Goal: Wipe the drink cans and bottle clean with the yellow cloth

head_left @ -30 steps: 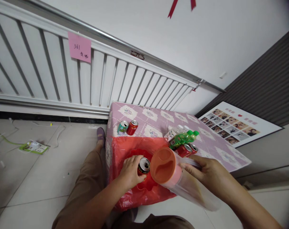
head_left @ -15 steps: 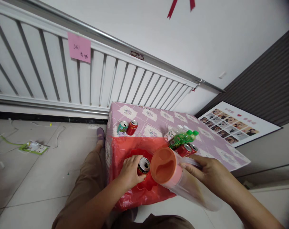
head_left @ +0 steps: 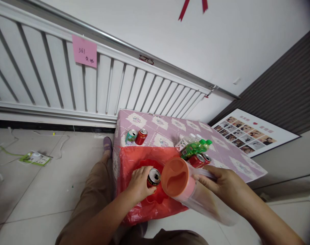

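Observation:
My left hand (head_left: pixel 139 183) is wrapped round a dark drink can (head_left: pixel 154 177) with an opened top, held over a red scalloped basin (head_left: pixel 155 198). In my right hand (head_left: pixel 218 178) is the handle of a clear plastic pitcher (head_left: pixel 208 206) with an orange lid (head_left: pixel 174 177). The pitcher is tilted, its lid end close beside the can's top. Some yellowish liquid shows dimly through its wall. Whether anything flows from the spout, I cannot tell. Beneath the basin lies a red plastic sheet (head_left: pixel 134 153).
A teal can (head_left: pixel 130 137) and a red can (head_left: pixel 141 136) stand at the back left of the patterned tablecloth (head_left: pixel 164 126). Green-capped bottles (head_left: pixel 193 148) lie beyond the pitcher, with red cans (head_left: pixel 196 160) nearby. A white radiator (head_left: pixel 134 88) runs behind the table.
Almost nothing differs. Both hands keep their hold on the can and the pitcher, and the view has shifted very slightly.

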The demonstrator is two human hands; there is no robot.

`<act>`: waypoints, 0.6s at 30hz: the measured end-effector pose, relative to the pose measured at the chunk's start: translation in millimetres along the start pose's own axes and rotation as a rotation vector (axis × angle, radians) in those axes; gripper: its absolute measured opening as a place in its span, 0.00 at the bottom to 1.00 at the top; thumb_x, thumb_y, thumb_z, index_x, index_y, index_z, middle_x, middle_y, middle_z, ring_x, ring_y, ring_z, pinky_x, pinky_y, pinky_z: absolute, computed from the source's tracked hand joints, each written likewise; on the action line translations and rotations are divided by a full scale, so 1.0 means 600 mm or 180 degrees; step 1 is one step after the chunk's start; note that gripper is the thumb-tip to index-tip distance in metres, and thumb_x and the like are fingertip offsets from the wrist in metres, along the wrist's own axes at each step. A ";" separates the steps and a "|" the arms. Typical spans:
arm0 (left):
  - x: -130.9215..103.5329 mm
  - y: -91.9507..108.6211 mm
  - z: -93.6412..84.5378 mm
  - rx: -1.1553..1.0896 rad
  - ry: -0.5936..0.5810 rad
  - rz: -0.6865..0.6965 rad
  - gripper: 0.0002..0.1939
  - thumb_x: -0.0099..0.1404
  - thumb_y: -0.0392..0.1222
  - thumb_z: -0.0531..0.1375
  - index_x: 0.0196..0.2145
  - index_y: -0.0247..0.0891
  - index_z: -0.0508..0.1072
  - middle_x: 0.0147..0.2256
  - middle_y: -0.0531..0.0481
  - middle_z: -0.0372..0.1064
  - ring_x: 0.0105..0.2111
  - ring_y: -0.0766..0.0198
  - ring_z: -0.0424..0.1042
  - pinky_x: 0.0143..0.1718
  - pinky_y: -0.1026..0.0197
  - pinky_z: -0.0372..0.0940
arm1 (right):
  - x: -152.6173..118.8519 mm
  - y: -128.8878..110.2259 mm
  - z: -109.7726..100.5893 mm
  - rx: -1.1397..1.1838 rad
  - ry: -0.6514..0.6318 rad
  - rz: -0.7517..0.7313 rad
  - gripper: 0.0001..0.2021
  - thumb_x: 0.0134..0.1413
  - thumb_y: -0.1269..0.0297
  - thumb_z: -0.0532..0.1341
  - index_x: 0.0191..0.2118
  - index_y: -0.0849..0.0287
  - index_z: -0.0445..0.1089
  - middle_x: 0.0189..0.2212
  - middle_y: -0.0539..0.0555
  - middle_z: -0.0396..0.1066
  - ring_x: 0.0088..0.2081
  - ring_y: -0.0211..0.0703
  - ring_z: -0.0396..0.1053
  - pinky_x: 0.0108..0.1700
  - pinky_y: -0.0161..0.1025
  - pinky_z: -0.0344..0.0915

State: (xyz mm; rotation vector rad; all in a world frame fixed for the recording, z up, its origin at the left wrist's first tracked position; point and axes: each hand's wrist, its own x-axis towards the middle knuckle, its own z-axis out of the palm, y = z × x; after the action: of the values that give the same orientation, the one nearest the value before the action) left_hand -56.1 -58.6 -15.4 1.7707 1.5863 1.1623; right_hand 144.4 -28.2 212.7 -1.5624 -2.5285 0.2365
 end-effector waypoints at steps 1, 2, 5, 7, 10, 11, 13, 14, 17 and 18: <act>0.000 0.000 0.000 0.0007 0.0006 0.0002 0.36 0.49 0.38 0.68 0.55 0.48 0.59 0.53 0.48 0.67 0.53 0.50 0.66 0.55 0.45 0.60 | 0.000 0.000 -0.001 -0.0034 -0.0116 0.0018 0.22 0.54 0.43 0.57 0.30 0.58 0.75 0.19 0.52 0.73 0.22 0.43 0.68 0.22 0.36 0.61; 0.000 0.000 0.001 0.0015 0.0016 0.0006 0.37 0.49 0.38 0.68 0.55 0.47 0.59 0.52 0.48 0.67 0.52 0.50 0.66 0.55 0.45 0.60 | 0.000 0.000 -0.002 -0.0076 -0.0223 0.0034 0.23 0.55 0.43 0.56 0.30 0.58 0.75 0.20 0.52 0.73 0.22 0.44 0.68 0.23 0.36 0.61; -0.001 0.000 0.001 0.0027 0.0039 0.0037 0.37 0.49 0.38 0.68 0.55 0.47 0.59 0.52 0.48 0.67 0.52 0.50 0.66 0.54 0.45 0.60 | -0.001 0.001 -0.004 -0.0131 -0.0267 0.0058 0.23 0.56 0.43 0.54 0.29 0.58 0.74 0.20 0.52 0.73 0.23 0.43 0.67 0.23 0.37 0.60; -0.002 0.000 0.001 0.0025 0.0046 0.0059 0.37 0.49 0.38 0.68 0.55 0.47 0.59 0.52 0.48 0.67 0.52 0.50 0.66 0.54 0.45 0.60 | -0.001 0.001 -0.004 -0.0120 -0.0287 0.0043 0.23 0.56 0.43 0.54 0.28 0.58 0.73 0.20 0.52 0.73 0.23 0.43 0.67 0.23 0.36 0.60; -0.001 0.000 0.000 0.0029 0.0048 0.0068 0.36 0.50 0.39 0.68 0.55 0.47 0.59 0.52 0.48 0.67 0.52 0.50 0.66 0.54 0.45 0.60 | -0.002 0.002 -0.004 -0.0133 -0.0322 0.0030 0.23 0.57 0.43 0.53 0.28 0.58 0.73 0.21 0.52 0.72 0.23 0.42 0.66 0.24 0.36 0.59; -0.001 0.000 0.000 0.0028 0.0043 0.0073 0.36 0.50 0.39 0.68 0.55 0.47 0.59 0.52 0.48 0.67 0.52 0.50 0.66 0.54 0.45 0.60 | -0.002 0.002 -0.004 -0.0148 -0.0333 0.0039 0.24 0.57 0.43 0.53 0.28 0.58 0.73 0.21 0.52 0.72 0.23 0.42 0.66 0.24 0.36 0.59; -0.001 -0.001 0.001 0.0031 0.0038 0.0076 0.36 0.50 0.39 0.68 0.55 0.47 0.58 0.52 0.47 0.67 0.52 0.50 0.66 0.54 0.45 0.60 | -0.001 0.002 -0.005 -0.0168 -0.0336 0.0047 0.24 0.57 0.43 0.53 0.28 0.58 0.72 0.21 0.52 0.72 0.23 0.42 0.66 0.24 0.36 0.59; -0.001 -0.001 0.001 0.0039 0.0036 0.0072 0.36 0.50 0.39 0.67 0.55 0.47 0.59 0.52 0.47 0.67 0.52 0.50 0.66 0.54 0.45 0.60 | -0.001 0.002 -0.005 -0.0167 -0.0332 0.0050 0.24 0.57 0.42 0.53 0.29 0.58 0.73 0.21 0.52 0.72 0.23 0.43 0.66 0.24 0.36 0.59; -0.001 -0.001 0.002 0.0060 0.0032 0.0049 0.36 0.50 0.39 0.67 0.55 0.46 0.59 0.53 0.47 0.67 0.52 0.49 0.66 0.54 0.45 0.59 | 0.000 0.003 -0.005 -0.0140 -0.0303 0.0016 0.23 0.57 0.43 0.54 0.30 0.59 0.74 0.22 0.53 0.73 0.24 0.43 0.67 0.25 0.36 0.60; -0.002 -0.001 0.002 0.0053 0.0029 0.0053 0.36 0.50 0.39 0.67 0.55 0.46 0.59 0.53 0.47 0.67 0.52 0.50 0.66 0.54 0.45 0.59 | 0.000 0.003 -0.005 -0.0138 -0.0281 0.0009 0.23 0.57 0.43 0.54 0.30 0.59 0.74 0.22 0.53 0.73 0.23 0.43 0.67 0.24 0.36 0.60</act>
State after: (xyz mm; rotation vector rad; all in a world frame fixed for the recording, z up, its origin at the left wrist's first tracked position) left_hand -55.5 -59.2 -16.6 1.7948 1.5937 1.1698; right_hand 146.6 -27.0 215.5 -1.6054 -2.6151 0.2581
